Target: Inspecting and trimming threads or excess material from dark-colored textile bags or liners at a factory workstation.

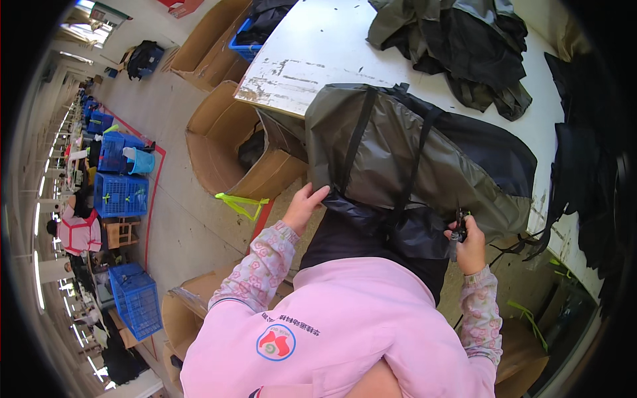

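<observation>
A large dark olive and black fabric bag (391, 139) with black straps hangs over the near edge of the white table, its lower part against my lap. My left hand (305, 207) is closed at the bag's lower left edge, thumb and fingers pinching the thin fabric. Near the lower right edge of the bag, my right hand (472, 245) is wrapped round small dark thread snips (459, 229), whose tip points up beside the cloth. The fingers partly cover the snips, so I cannot see whether the blades are apart.
Dark cut fabric pieces (464, 53) lie heaped on the white table (298, 66). Open cardboard boxes (215, 142) stand at the left, one with a yellow-green strip (242, 204). Blue crates (121, 194) and a seated person in pink (79, 233) are farther left. Black fabric hangs at right.
</observation>
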`<state>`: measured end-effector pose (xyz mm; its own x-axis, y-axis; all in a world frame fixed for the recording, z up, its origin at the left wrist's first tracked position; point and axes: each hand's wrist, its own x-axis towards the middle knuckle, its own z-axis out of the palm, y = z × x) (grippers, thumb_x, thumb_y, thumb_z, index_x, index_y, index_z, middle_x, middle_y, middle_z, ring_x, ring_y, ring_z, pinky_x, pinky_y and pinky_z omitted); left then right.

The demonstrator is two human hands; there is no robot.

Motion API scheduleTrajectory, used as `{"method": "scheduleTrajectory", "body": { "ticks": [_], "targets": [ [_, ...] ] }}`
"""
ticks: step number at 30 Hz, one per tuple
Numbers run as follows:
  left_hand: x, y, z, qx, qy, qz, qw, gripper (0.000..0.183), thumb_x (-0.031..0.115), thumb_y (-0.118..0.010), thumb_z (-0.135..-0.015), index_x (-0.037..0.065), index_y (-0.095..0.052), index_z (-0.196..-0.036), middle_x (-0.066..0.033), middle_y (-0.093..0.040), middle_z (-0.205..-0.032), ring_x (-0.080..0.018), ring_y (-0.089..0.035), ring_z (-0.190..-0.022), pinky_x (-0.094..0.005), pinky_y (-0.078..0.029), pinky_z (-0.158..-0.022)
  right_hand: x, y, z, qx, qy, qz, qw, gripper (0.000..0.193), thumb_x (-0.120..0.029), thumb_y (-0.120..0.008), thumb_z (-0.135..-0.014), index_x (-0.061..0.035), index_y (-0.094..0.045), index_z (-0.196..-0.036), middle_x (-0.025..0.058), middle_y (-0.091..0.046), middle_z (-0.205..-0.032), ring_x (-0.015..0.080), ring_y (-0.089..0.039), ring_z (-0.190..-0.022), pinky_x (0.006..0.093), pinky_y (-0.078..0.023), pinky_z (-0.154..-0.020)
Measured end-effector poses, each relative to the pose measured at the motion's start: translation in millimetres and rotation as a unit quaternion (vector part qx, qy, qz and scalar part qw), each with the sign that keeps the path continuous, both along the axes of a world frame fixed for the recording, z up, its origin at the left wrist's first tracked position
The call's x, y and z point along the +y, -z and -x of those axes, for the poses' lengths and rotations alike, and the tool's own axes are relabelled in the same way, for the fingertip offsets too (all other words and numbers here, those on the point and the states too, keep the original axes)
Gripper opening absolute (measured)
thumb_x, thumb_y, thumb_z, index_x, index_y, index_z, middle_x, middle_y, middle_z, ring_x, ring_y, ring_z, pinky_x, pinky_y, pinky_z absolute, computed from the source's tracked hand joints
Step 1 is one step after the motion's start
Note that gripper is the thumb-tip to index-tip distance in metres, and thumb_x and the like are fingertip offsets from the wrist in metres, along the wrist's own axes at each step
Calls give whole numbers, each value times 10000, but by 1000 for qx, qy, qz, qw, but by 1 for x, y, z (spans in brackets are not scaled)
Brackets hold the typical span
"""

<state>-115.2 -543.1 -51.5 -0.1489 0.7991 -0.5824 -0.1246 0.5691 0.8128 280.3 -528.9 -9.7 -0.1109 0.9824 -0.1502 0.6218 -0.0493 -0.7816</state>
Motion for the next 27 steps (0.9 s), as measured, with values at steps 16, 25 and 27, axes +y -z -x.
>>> {"method": "scheduleTrajectory", "body": {
  "ticks": [16, 25, 27],
  "targets": [
    [17, -40, 23, -501, -104, -194, 837, 429, 184, -498, -883, -50, -551, -1239, -164, -605, -1264, -297, -563, -1182, -428, -377, -1075, 1, -10, 3, -6, -17, -21, 1000, 171, 88, -621, -743, -7, -536, -857, 73, -603, -716, 134, -563, -664, 284, -465, -641],
    [19, -54, 19, -452, -122, -175, 866, 434, 190, -549, -878, -23, -542, -1255, -132, -604, -1255, -279, -556, -1173, -429, -387, -1055, 1, -7, 6, 17, -9, -19, 1000, 176, 42, -665, -757, -17, -517, -831, 35, -541, -691, 103, -484, -653, 258, -430, -619],
    [22, -53, 19, -414, -151, -162, 883, 466, 212, -584, -886, -26, -513, -1280, -133, -587, -1270, -289, -558, -1162, -425, -389, -1048, 3, -11, 4, 21, -2, -20, 1000, 176, 40, -665, -756, -17, -516, -829, 36, -540, -692, 103, -482, -651, 260, -429, -618]
  ]
}}
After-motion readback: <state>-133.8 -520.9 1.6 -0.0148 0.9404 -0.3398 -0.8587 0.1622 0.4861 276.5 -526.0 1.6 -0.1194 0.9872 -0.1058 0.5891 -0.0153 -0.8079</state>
